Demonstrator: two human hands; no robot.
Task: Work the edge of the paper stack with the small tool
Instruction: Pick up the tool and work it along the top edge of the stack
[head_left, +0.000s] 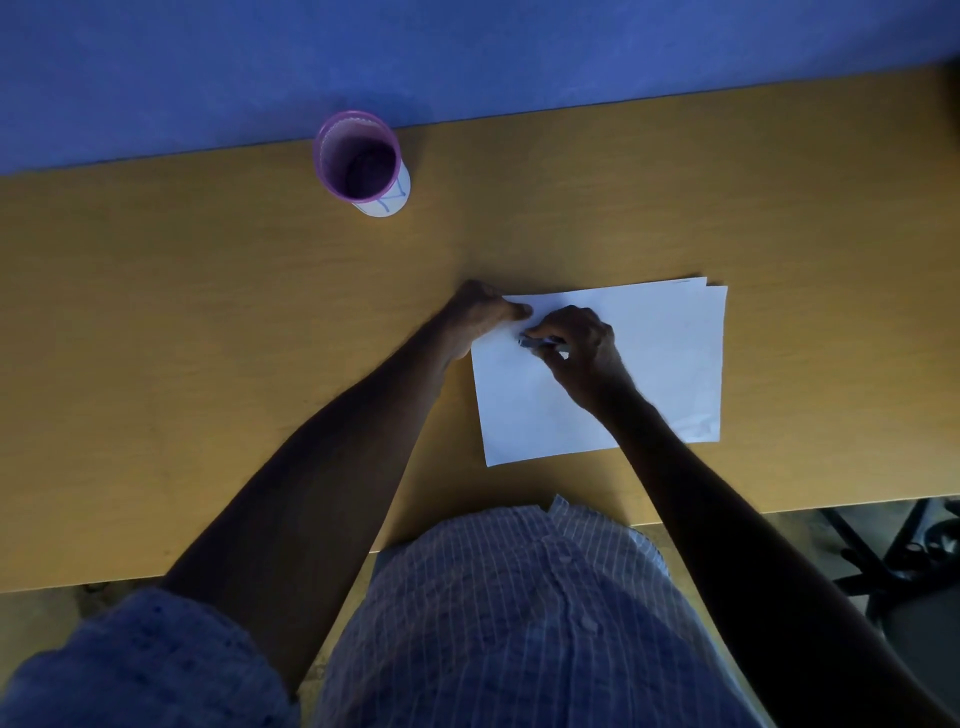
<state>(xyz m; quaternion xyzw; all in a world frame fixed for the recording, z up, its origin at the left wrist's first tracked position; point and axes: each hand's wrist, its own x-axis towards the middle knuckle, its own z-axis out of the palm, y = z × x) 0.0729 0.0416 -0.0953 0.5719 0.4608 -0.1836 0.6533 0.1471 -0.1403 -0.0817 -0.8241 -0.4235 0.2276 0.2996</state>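
A stack of white paper sheets (660, 358) lies on the yellow-brown table (208, 338), its far right corners slightly fanned. My left hand (480, 314) grips the stack's far left corner, thumb on top of the sheets. My right hand (579, 348) rests on the paper just right of it and pinches a small dark tool (535, 342) between curled fingers, its tip pointing left toward that corner. What kind of tool it is cannot be made out.
A purple mesh pen cup (361, 161) with a white label stands near the table's far edge, left of the paper. A blue wall rises behind the table. A chair base (893, 551) shows under the table at the right.
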